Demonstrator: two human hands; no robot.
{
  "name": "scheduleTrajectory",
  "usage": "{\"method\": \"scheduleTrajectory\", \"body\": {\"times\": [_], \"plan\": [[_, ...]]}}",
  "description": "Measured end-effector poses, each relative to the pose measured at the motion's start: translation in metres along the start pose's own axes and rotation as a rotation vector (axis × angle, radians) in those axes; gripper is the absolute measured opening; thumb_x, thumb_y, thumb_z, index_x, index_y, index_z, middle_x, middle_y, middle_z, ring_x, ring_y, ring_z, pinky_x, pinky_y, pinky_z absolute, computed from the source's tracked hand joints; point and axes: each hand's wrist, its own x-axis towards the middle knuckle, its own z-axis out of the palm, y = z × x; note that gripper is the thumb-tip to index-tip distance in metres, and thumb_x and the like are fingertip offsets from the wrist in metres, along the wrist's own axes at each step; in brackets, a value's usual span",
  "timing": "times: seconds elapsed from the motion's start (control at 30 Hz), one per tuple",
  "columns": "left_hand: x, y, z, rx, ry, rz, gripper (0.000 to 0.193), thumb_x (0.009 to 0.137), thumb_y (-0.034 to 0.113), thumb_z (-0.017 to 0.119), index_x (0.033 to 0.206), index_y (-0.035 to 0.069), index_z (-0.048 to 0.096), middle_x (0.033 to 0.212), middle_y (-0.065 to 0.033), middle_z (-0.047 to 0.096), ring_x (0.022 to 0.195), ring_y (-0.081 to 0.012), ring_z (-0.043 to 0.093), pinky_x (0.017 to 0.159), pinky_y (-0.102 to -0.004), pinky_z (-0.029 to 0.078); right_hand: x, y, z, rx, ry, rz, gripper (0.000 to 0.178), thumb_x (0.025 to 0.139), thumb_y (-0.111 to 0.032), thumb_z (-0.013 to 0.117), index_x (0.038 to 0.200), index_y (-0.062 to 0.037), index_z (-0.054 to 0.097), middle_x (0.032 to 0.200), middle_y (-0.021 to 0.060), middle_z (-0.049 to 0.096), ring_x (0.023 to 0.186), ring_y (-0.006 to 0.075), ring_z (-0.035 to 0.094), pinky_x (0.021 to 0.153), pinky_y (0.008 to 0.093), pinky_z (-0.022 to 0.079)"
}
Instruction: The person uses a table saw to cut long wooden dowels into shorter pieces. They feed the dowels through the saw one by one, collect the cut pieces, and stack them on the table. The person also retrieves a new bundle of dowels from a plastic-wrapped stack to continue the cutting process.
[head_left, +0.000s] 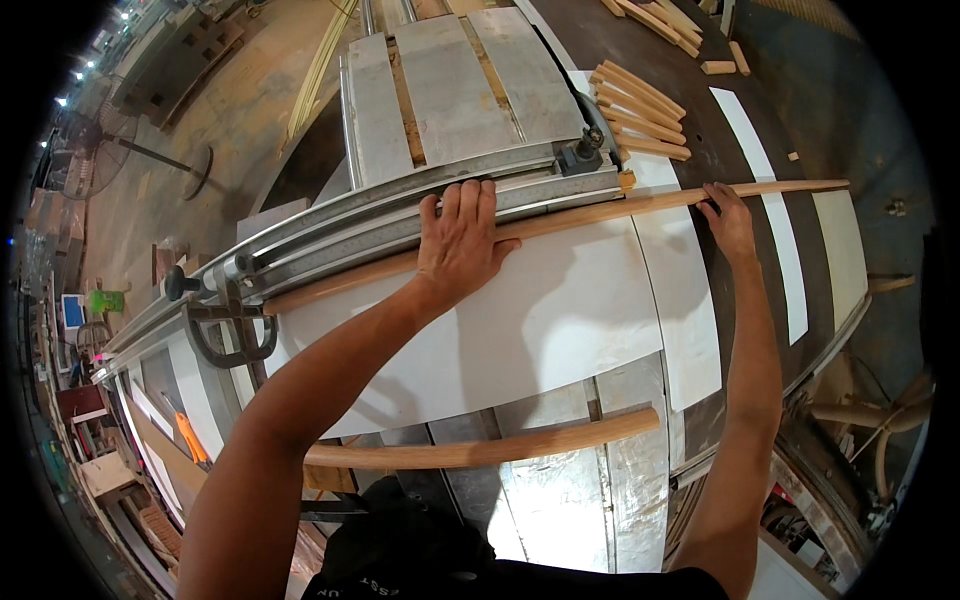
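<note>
A long, slender wooden strip [590, 216] lies along the metal fence [345, 240] of a sliding saw table, its left end by a dark looped stop [232, 338]. My left hand [460, 240] is closed over the strip and the fence edge, its thumb along the wood. Farther right, my right hand [730, 222] pinches the strip, whose tip reaches past it. Beneath lies a white board [560, 320]. Nearer my body, a second wooden strip [500, 452] rests across the metal table.
Short wood pieces [645, 115] are piled beyond the fence's right end, beside a black clamp block [580, 155]. More offcuts [665, 22] lie at the far right. An orange-handled tool [190, 438] sits at the left, and a standing fan [100, 140] farther off.
</note>
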Motion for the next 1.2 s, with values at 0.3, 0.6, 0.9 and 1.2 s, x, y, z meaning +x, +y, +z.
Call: {"method": "scheduleTrajectory", "body": {"times": [0.3, 0.6, 0.9, 1.2], "plan": [[-0.001, -0.002, 0.002, 0.014, 0.010, 0.013, 0.087, 0.077, 0.052, 0.079, 0.137, -0.003, 0.047, 0.126, -0.0145, 0.051, 0.117, -0.0287, 0.047, 0.099, -0.0486, 0.033, -0.001, 0.000, 0.000, 0.003, 0.015, 0.008, 0.038, 0.087, -0.016, 0.076, 0.122, -0.0060, 0.070, 0.130, 0.0196, 0.064, 0.116, 0.0364, 0.063, 0.098, 0.0427, 0.053], [-0.003, -0.003, 0.003, 0.022, 0.034, 0.026, 0.088, 0.077, 0.052, 0.079, 0.137, -0.003, 0.046, 0.125, -0.0137, 0.049, 0.115, -0.0289, 0.046, 0.097, -0.0485, 0.033, -0.003, 0.003, 0.002, 0.002, 0.043, -0.016, 0.036, 0.087, -0.016, 0.076, 0.121, -0.0050, 0.070, 0.129, 0.0196, 0.064, 0.115, 0.0367, 0.064, 0.098, 0.0424, 0.054], [-0.003, -0.002, 0.004, -0.010, 0.029, 0.006, 0.088, 0.075, 0.049, 0.081, 0.137, -0.002, 0.046, 0.125, -0.0136, 0.050, 0.116, -0.0291, 0.047, 0.098, -0.0487, 0.033, -0.007, 0.001, 0.001, 0.009, 0.049, -0.008, 0.036, 0.087, -0.016, 0.076, 0.120, -0.0033, 0.069, 0.128, 0.0196, 0.065, 0.114, 0.0368, 0.064, 0.097, 0.0419, 0.053], [-0.004, 0.000, 0.001, -0.040, 0.084, -0.016, 0.085, 0.073, 0.046, 0.084, 0.134, -0.001, 0.049, 0.126, -0.0138, 0.051, 0.117, -0.0305, 0.047, 0.099, -0.0481, 0.033, -0.011, 0.003, -0.001, 0.051, 0.045, 0.019, 0.038, 0.086, -0.017, 0.076, 0.121, -0.0039, 0.069, 0.126, 0.0192, 0.065, 0.116, 0.0366, 0.063, 0.099, 0.0419, 0.051]]}}
